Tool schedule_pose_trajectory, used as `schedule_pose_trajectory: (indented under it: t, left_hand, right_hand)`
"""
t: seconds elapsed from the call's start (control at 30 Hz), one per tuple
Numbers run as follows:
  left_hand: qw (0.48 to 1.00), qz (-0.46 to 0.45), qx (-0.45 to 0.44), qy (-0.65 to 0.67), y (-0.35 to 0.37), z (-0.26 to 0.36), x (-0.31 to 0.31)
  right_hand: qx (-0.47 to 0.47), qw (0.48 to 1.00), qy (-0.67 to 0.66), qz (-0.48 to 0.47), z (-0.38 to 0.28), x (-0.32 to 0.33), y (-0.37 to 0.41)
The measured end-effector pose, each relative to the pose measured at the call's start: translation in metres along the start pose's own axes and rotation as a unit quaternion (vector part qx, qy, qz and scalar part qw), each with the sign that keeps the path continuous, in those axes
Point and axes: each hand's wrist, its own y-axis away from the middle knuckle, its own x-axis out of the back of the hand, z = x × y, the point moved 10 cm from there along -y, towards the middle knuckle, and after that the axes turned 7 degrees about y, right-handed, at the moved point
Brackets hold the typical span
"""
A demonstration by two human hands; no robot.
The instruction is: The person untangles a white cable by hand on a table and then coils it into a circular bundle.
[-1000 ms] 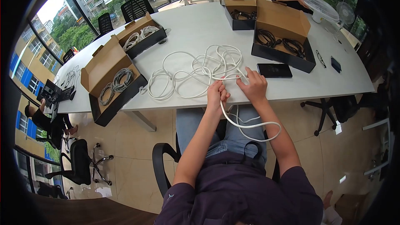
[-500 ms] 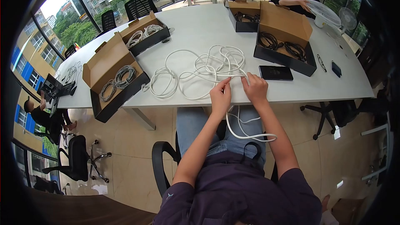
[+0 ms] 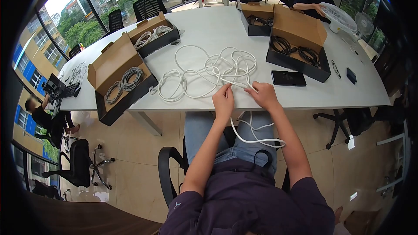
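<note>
A long white cable (image 3: 185, 70) lies in loose, tangled loops on the white table in front of me. My left hand (image 3: 224, 100) is closed on a strand at the near side of the tangle. Just to its right, my right hand (image 3: 264, 96) pinches another stretch of the same cable, thumb against fingers. Below the table edge, part of the cable hangs in a slack bend over my lap and reaches my right forearm. The strands between my fingers are partly hidden.
Open boxes hold grey cables (image 3: 131, 79), white cables (image 3: 153, 36) and black cables (image 3: 308, 55). A black phone (image 3: 288, 78) lies right of the tangle, near glasses (image 3: 336, 68). One person handles a white fan (image 3: 338, 18) at the far right; another sits at far left.
My hands have moved slightly apart, the left one shifting left and a little down. The strands near my fingers and the hanging bend have shifted with them.
</note>
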Motion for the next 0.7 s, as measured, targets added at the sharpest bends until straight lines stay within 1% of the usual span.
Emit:
schedule_pose_trajectory:
  t: [0.1, 0.17, 0.2, 0.3, 0.4, 0.5, 0.6, 0.7]
  left_hand:
    - [0.999, 0.007, -0.031, 0.0, -0.004, -0.005, 0.005]
    - [0.999, -0.019, 0.025, 0.026, -0.006, -0.025, 0.001]
    - [0.997, -0.031, 0.053, 0.039, -0.007, -0.026, 0.0]
    - [0.97, -0.049, 0.184, 0.154, 0.0, -0.034, -0.002]
    - [0.953, -0.041, 0.213, 0.21, 0.0, -0.04, -0.002]
    - [0.955, -0.03, 0.213, 0.206, 0.001, -0.039, -0.001]
    - [0.958, -0.03, 0.209, 0.194, 0.002, -0.033, 0.0]
    - [0.96, -0.033, 0.209, 0.182, 0.003, -0.03, 0.003]
  right_hand:
    - [-0.057, 0.993, -0.095, -0.036, 0.012, -0.006, 0.002]
    - [-0.103, 0.986, -0.122, -0.045, 0.022, -0.007, 0.002]
    - [-0.126, 0.982, -0.135, -0.048, 0.027, -0.009, 0.003]
    - [-0.164, 0.971, -0.177, -0.008, 0.032, -0.003, 0.002]
    - [-0.135, 0.975, -0.177, 0.02, 0.02, 0.007, 0.001]
    - [-0.05, 0.991, -0.127, 0.0, 0.001, 0.009, 0.0]
    - [-0.015, 0.994, -0.105, -0.008, -0.007, 0.009, 0.0]
    - [-0.046, 0.996, -0.074, -0.011, 0.002, 0.006, 0.0]
